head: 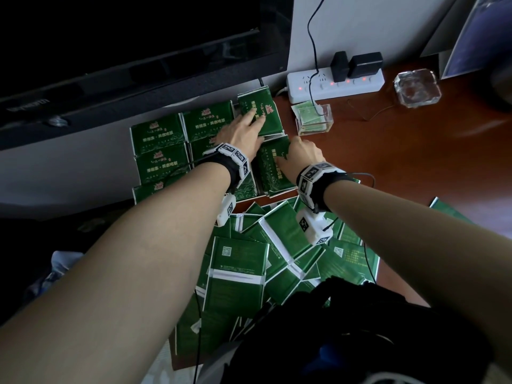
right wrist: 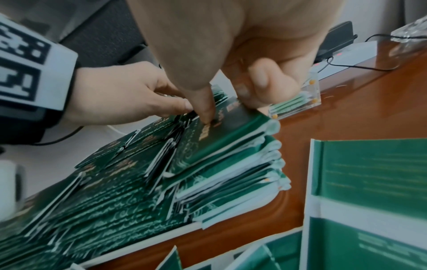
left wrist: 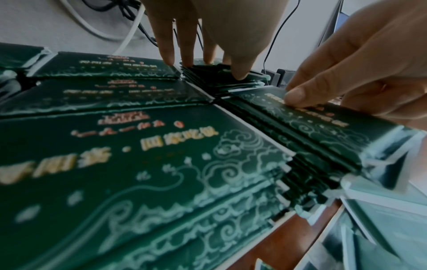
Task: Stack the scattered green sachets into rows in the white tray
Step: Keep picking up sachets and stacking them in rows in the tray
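1. Brown desk (head: pixel 415 167) fills the right half of the head view. A dark monitor (head: pixel 110 51) looms at 10 o'clock.
2. Stacked sachets (head: pixel 158 134) sit face up in neat rows at the centre, gold lettering and cloud pattern on top, several layers deep. A thin white edge shows under the near stacks in the right wrist view; probably the white tray (right wrist: pixel 161 235), mostly buried.
3. Loose pile of sachets (head: pixel 238 273) lies at 6 o'clock from the rows, mostly back side up, overlapping at all angles. One more green corner at 3 o'clock by the right forearm.
4. Left hand (head: pixel 243 131) lies flat, fingers straight and spread, pressing on the far-right stack (head: pixel 270 120) at 12 o'clock of the grid. It grips nothing.
5. Right hand (head: pixel 302 153) sits on the near-right stack, just at 5 o'clock from the left hand. Thumb on the top sachet (right wrist: pixel 215 144), fingers curled over its far edge: a pinch on that one packet, which lies tilted a little on the stack.
6. White power strip (head: pixel 335 84) at 1 o'clock, red lights on, two black adapters plugged in, a black cable trailing down.
7. Glass ashtray (head: pixel 417 88) at 2 o'clock.
8. Small clear holder (head: pixel 314 120) with green cards, just beside the far-right stack.
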A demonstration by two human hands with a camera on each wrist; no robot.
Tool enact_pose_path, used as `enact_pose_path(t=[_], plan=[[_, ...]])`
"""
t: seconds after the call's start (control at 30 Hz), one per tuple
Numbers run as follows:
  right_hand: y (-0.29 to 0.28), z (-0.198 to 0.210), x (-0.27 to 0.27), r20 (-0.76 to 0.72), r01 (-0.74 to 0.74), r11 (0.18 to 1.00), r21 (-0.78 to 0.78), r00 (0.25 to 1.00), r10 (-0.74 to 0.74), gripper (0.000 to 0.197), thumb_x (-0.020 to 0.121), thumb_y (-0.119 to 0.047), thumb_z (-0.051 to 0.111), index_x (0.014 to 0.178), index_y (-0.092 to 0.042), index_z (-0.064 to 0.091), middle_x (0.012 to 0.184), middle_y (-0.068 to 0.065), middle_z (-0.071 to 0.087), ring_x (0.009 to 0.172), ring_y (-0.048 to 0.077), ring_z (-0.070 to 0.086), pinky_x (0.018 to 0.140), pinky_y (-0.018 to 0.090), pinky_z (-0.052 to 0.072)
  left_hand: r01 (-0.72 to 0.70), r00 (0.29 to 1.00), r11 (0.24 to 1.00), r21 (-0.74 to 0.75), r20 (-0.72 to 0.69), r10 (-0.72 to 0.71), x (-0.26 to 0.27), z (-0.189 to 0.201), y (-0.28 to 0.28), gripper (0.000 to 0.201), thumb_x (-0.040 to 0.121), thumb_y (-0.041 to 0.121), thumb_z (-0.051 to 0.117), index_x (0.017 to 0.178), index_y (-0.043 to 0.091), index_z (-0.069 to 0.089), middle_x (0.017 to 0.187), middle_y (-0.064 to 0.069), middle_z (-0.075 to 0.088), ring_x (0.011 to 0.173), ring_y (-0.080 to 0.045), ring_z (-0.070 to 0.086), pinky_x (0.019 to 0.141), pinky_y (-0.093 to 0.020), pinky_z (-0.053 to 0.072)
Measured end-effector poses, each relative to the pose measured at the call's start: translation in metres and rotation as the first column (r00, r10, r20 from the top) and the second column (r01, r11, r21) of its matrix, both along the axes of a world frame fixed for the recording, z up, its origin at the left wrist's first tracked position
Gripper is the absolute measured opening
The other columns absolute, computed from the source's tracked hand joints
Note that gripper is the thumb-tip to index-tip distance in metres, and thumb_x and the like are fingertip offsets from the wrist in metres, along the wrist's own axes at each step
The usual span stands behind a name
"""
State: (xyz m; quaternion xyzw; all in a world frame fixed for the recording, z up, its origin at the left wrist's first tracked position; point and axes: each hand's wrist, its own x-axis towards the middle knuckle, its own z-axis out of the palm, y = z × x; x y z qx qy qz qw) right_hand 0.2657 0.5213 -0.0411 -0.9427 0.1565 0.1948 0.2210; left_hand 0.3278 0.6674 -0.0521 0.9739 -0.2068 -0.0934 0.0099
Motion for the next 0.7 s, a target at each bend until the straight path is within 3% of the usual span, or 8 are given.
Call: enact_pose_path(t=[0.57, 0.7], plan=[[0.0036, -0.0069, 0.0042, 0.028, -0.038, 0.999, -0.009, 0.999, 0.038, 0.044, 0.093, -0.043, 0.062, 0.116, -0.008, 0.051, 0.12, 0.015, 0.059, 0.109, 0.036, 0.06, 0.076, 0.036, 0.044, -0.006, 1.0, 1.0, -0.016, 0.011, 0.006, 0.0009, -0.0049, 0.0006, 0.06, 0.097, 0.033, 0.058, 0.15, 0.022, 0.034, 0.161, -0.002, 0.026, 0.135, -0.028, 0.044, 0.099, -0.045, 0.049], [0.0012, -0.0033, -0.0005, 0.058, -0.034, 0.999, -0.016, 0.998, 0.035, 0.045, 0.094, -0.047, 0.057, 0.116, -0.008, 0.05, 0.122, 0.016, 0.059, 0.112, 0.038, 0.059, 0.083, 0.039, 0.047, 0.001, 1.0, 1.0, -0.024, 0.02, -0.001, -0.0039, -0.001, 0.0019, 0.059, 0.098, 0.033, 0.057, 0.15, 0.02, 0.034, 0.16, -0.003, 0.026, 0.135, -0.028, 0.044, 0.099, -0.045, 0.048]])
